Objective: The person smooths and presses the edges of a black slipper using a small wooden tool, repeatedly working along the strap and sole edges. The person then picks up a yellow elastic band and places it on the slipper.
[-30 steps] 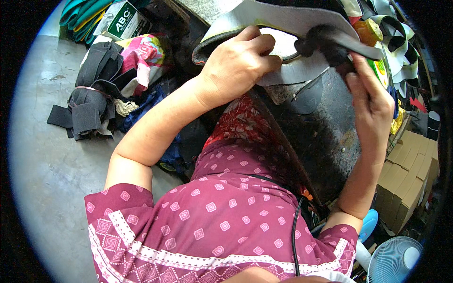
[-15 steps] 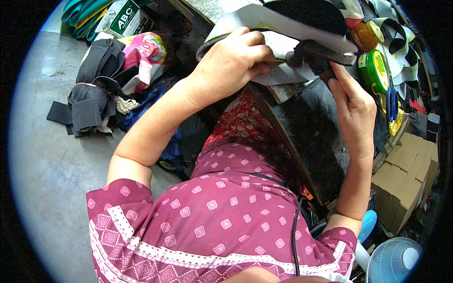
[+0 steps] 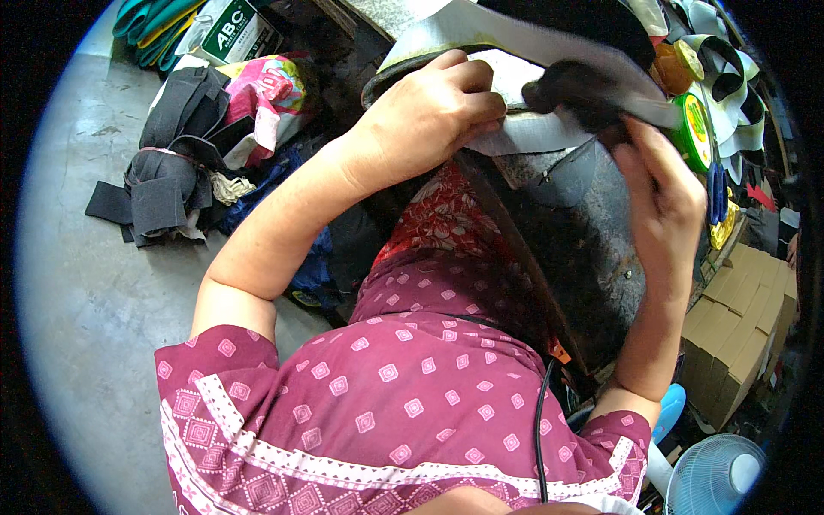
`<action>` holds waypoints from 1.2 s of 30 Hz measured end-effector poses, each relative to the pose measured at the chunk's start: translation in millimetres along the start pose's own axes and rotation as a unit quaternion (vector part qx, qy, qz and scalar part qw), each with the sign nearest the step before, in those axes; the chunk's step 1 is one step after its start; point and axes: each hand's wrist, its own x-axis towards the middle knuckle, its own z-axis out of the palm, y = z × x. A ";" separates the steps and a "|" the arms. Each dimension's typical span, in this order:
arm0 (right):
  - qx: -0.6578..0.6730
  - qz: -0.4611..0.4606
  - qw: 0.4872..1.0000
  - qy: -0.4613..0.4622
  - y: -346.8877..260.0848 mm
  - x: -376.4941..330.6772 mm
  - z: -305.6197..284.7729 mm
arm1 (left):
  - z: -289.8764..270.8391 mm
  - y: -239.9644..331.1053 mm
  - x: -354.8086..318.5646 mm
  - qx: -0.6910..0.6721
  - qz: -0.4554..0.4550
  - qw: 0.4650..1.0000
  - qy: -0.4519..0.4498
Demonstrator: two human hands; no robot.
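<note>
Left hand: fingers were clamped on a curved, grey, fabric-like strip.
Right hand: fingers gripped a dark, motion-blurred tool.
Worktop: looked dark, scuffed, straight-edged.

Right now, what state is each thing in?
Pale grey flexible strip: curved, held.
Left hand: gripping that strip.
Black rounded object: blurred, held.
Right hand: gripping that object.
Dark grey fabric bundle: tied round its middle.
Brown rectangular cardboard pieces: stacked.
Round pale blue fan: on or off unclear.
</note>
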 end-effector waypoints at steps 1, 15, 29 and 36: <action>0.059 0.017 0.997 0.037 -0.1 -0.7 -0.7 | -0.1 0.0 0.1 0.001 -0.004 1.000 -0.007; -0.091 0.016 0.994 -0.062 1.5 -5.0 9.0 | -15.1 1.9 0.8 -0.016 -0.002 1.000 -0.019; -0.036 -0.017 0.999 -0.032 -10.6 -0.9 12.6 | -12.5 -1.9 0.8 -0.013 0.026 0.999 -0.027; -0.079 -0.024 0.996 -0.030 -11.4 -4.6 19.9 | -15.9 3.3 4.7 0.027 0.013 0.999 -0.031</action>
